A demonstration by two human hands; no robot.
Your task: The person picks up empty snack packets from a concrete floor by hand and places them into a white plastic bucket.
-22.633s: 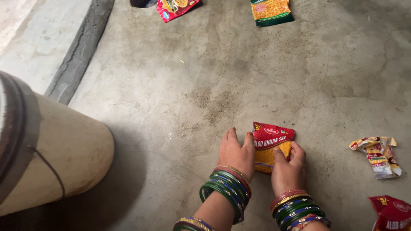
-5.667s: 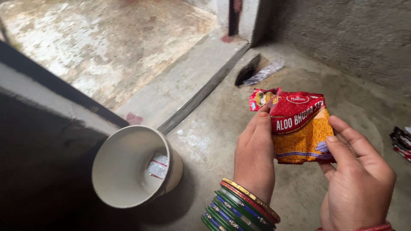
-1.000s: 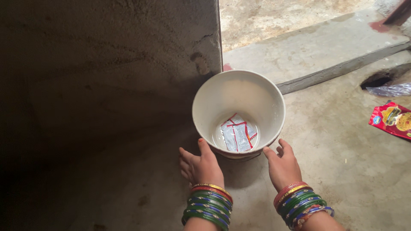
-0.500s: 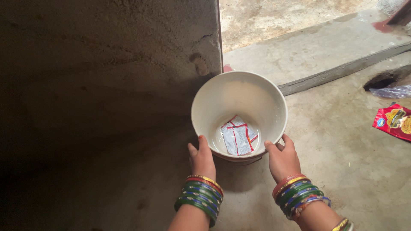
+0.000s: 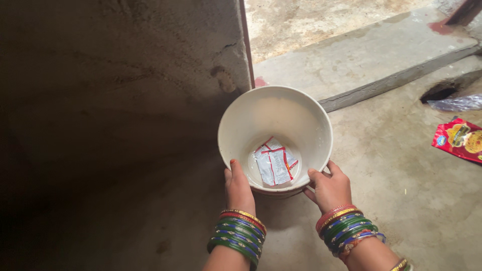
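I see the left hand (image 5: 238, 184) and right hand (image 5: 329, 186) clasping the near rim of the white bucket (image 5: 240, 114) on the concrete floor (image 5: 396, 165); fingertips hidden behind its wall; a wrapper (image 5: 274, 164) lies inside; a red packet (image 5: 461, 139) is cut off at the frame's right edge.

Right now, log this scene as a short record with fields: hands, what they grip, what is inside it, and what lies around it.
left hand: left hand grips the near rim of the white bucket, fingers outside, thumb at the rim
right hand: right hand grips the same rim further right
wrists: stacked green, blue and red bangles on both
bucket contents: one flattened white and red wrapper on the bottom
bucket position: upright on the concrete floor, beside a dark wall
nearby: red snack packet on the floor to the right; raised doorstep behind
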